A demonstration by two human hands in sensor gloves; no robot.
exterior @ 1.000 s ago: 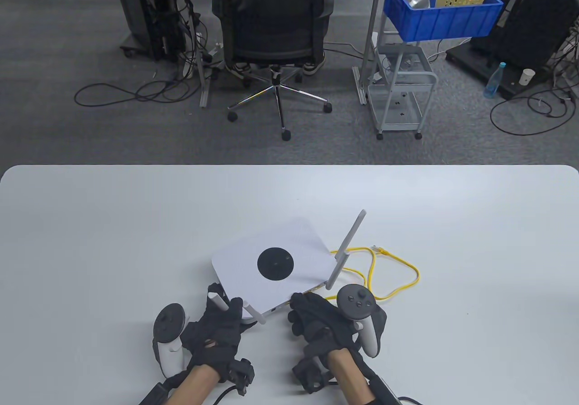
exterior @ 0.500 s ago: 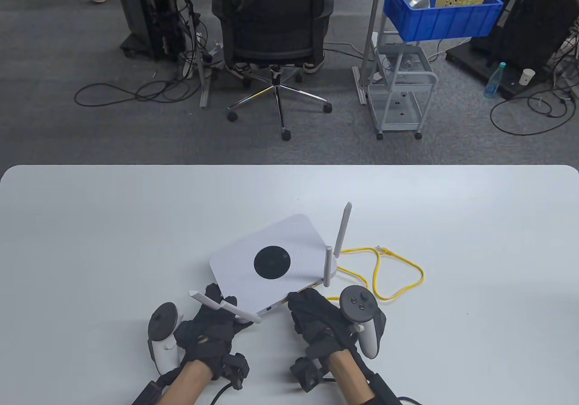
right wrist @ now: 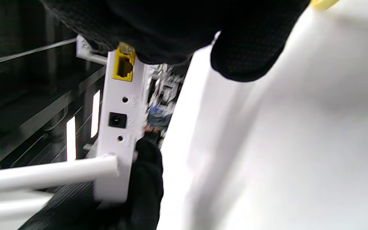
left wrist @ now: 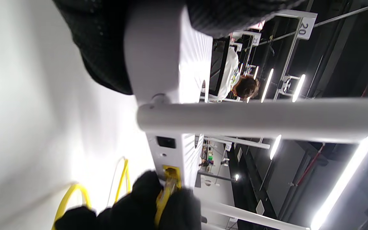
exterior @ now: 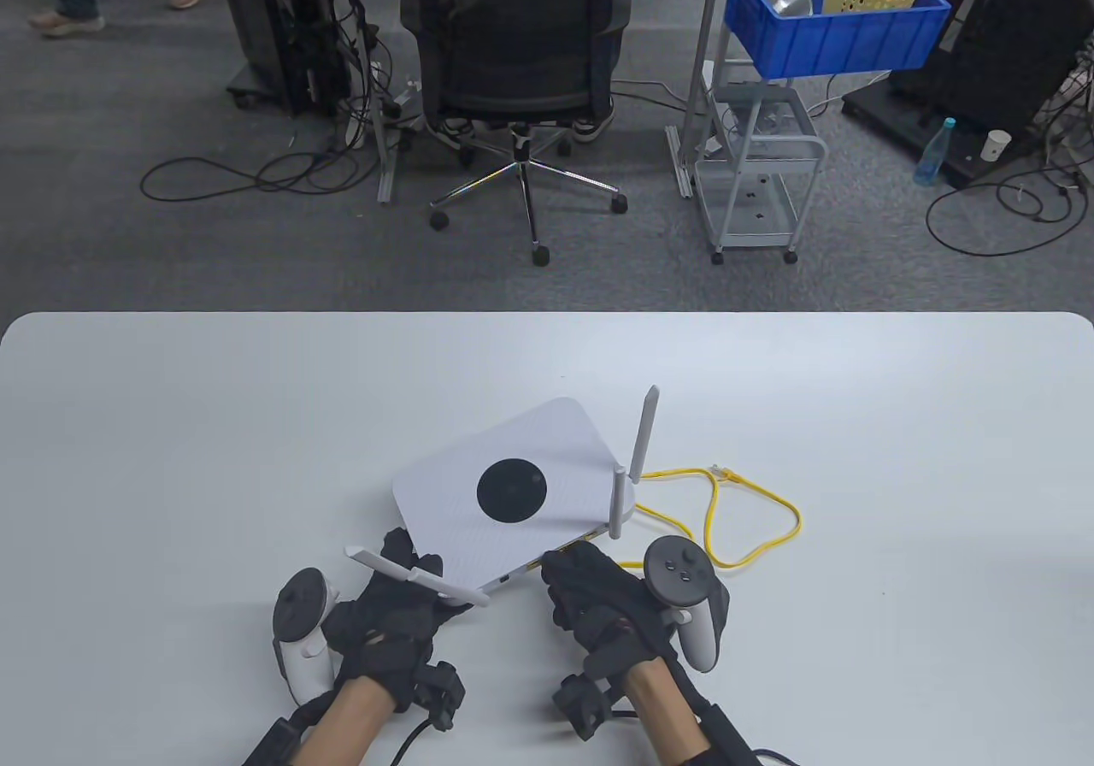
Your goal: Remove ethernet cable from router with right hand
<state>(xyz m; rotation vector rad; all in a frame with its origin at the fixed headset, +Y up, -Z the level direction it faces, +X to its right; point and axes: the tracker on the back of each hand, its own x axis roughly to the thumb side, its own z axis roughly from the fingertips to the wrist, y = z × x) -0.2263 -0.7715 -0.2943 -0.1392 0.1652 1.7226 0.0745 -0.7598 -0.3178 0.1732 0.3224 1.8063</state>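
Observation:
The white router (exterior: 547, 450) with a black disc lies tilted near the table's front edge. My left hand (exterior: 419, 565) grips its near left corner, under two folded antennas (exterior: 419, 576). My right hand (exterior: 568, 562) is at the router's back edge. In the left wrist view its fingertips (left wrist: 145, 201) pinch the yellow plug (left wrist: 168, 185) at the yellow port (left wrist: 171, 171). The yellow ethernet cable (exterior: 798, 518) loops on the table to the right. In the right wrist view an empty yellow port (right wrist: 123, 68) shows just below my fingers (right wrist: 177, 28). Whether the plug is seated is unclear.
Two more antennas (exterior: 641, 433) stand upright at the router's right corner. The cable's free end (exterior: 725, 473) lies on the white table (exterior: 171, 424) beyond the loop. An office chair (exterior: 521, 56) and a cart with a blue bin (exterior: 838, 31) stand on the floor beyond.
The router has turned and shifted slightly left. Its left antennas have swung down across my left hand and the right antennas now stand upright. My right hand stays at the back edge.

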